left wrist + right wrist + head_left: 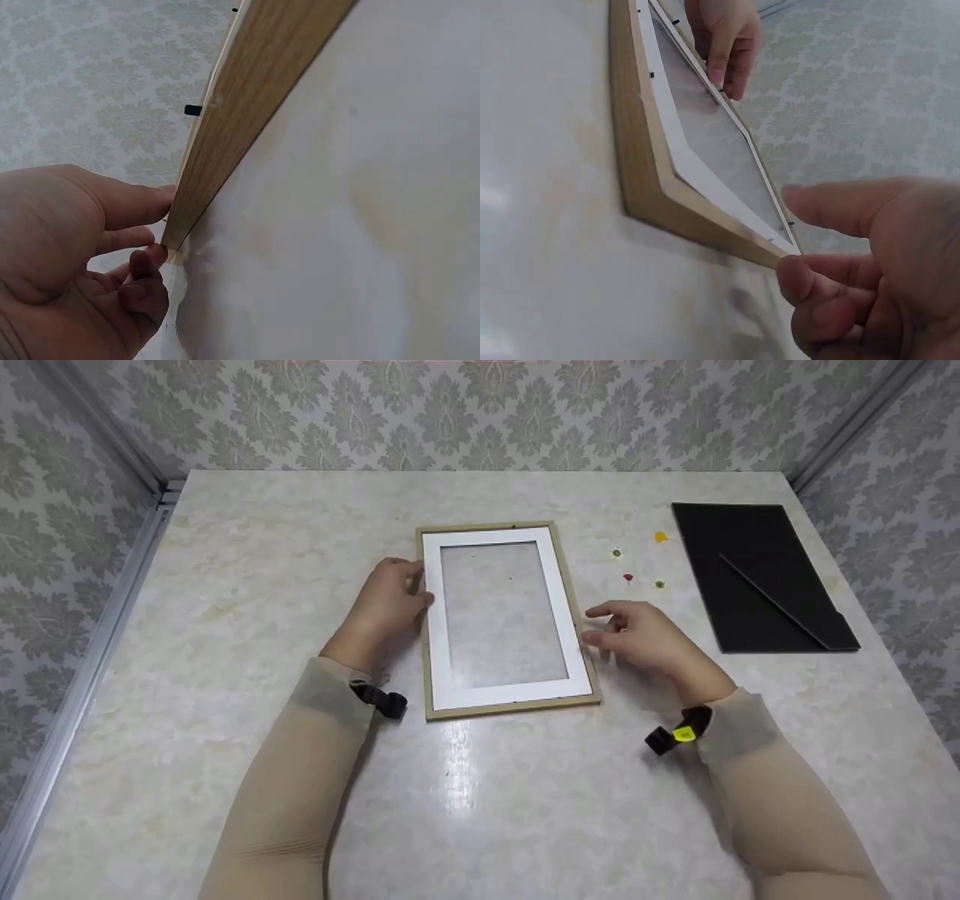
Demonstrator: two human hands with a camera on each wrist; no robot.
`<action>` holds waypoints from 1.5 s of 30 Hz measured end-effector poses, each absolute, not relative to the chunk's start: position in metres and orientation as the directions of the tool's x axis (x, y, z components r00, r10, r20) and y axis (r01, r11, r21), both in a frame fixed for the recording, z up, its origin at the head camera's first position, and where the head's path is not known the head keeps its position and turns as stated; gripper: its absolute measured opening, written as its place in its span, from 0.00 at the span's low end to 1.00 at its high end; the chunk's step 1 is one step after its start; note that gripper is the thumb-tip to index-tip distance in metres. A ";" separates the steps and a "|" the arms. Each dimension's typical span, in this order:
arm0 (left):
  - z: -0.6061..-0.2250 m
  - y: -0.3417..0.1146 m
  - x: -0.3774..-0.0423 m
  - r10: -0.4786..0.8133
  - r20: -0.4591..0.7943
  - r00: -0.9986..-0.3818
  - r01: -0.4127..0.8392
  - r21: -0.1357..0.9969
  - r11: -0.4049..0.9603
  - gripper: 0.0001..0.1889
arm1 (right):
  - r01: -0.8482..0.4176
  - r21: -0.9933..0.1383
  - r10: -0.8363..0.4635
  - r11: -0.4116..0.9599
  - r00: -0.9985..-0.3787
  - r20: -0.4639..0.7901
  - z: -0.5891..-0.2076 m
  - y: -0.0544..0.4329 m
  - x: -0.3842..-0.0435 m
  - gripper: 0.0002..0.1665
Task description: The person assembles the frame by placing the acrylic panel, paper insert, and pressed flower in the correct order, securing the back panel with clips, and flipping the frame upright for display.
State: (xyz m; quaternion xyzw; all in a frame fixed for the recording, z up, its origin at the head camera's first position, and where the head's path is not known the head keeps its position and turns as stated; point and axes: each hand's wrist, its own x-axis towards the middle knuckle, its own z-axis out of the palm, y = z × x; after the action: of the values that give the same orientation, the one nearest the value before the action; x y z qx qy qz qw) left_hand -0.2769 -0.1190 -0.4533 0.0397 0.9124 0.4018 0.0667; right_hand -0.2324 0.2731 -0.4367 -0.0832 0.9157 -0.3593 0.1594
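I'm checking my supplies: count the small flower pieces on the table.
4, all between frame and black board: orange piece at the back, pale piece left of it, red piece front-left, second pale piece front-right.

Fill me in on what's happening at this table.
A person has both hands at a picture frame on the tabletop. The left hand holds its left edge; the right hand is at the right edge, thumb and fingers apart. To the right lie a few small flowers and, farther right, a black board.
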 end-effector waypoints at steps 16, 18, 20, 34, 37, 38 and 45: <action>-0.469 -0.121 -0.269 0.048 -0.160 -0.986 -0.112 0.847 0.519 0.29 | 0.123 -0.541 0.045 0.832 -0.987 -0.156 -0.434 0.301 -0.301 0.20; -0.470 -0.120 -0.269 0.056 -0.166 -0.984 -0.115 0.852 0.510 0.29 | 0.153 -0.507 0.077 0.848 -0.983 -0.166 -0.438 0.298 -0.301 0.19; -0.469 -0.119 -0.269 0.058 -0.165 -0.985 -0.112 0.851 0.512 0.29 | 0.170 -0.489 0.106 0.855 -0.982 -0.156 -0.441 0.296 -0.300 0.18; -0.466 -0.117 -0.273 0.082 -0.147 -0.986 -0.086 0.859 0.505 0.29 | 0.102 -0.337 0.044 0.936 -0.984 -0.175 -0.432 0.299 -0.313 0.17; -0.465 -0.115 -0.274 0.089 -0.161 -0.983 -0.096 0.860 0.501 0.29 | 0.094 -0.287 0.036 0.953 -0.979 -0.200 -0.426 0.302 -0.317 0.16; -0.465 -0.115 -0.274 0.088 -0.162 -0.983 -0.097 0.859 0.502 0.29 | 0.091 -0.277 0.034 0.956 -0.978 -0.205 -0.425 0.303 -0.319 0.16; -0.460 -0.118 -0.277 0.073 -0.153 -0.986 -0.093 0.852 0.515 0.29 | 0.041 -0.271 -0.017 0.962 -0.977 -0.211 -0.422 0.307 -0.327 0.15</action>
State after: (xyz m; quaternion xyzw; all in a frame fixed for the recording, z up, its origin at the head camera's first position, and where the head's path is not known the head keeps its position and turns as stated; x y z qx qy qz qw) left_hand -0.2770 -0.1176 -0.4598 -0.0057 0.8663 0.4922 0.0848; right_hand -0.3273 0.3067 -0.4221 0.0061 0.9846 -0.1385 0.1062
